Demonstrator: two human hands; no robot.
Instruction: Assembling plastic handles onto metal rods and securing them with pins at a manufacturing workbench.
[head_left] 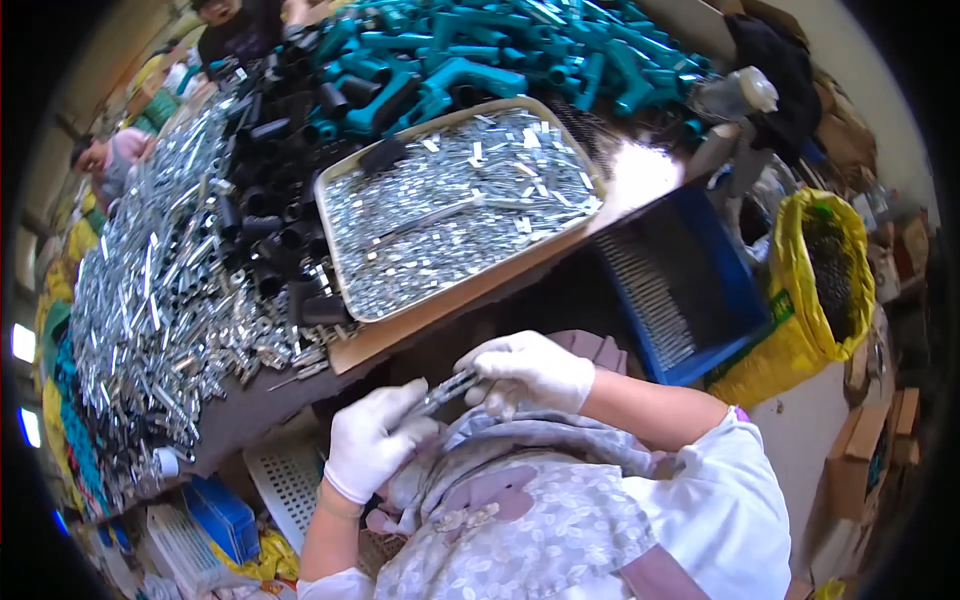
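Both hands wear white gloves and meet over my lap, in front of the table edge. A short silvery metal part (443, 393), its exact kind too small to tell, slants between them. My left hand (375, 438) is closed around its lower end. My right hand (528, 372) pinches the upper end with thumb and fingers. Just beyond them stands a cream-rimmed tray (462, 294) heaped with small shiny metal pieces (440, 215). A dark block (383, 155) lies on the pieces near the tray's far left corner.
Loose metal parts (150, 290) pile up on the left, beside black tubes (265, 230). Teal plastic handles (470, 75) are heaped behind the tray. At right are a blue bin (705, 290) with rows of metal rods and a yellow sack (790, 340). Two people (110, 160) are at far left.
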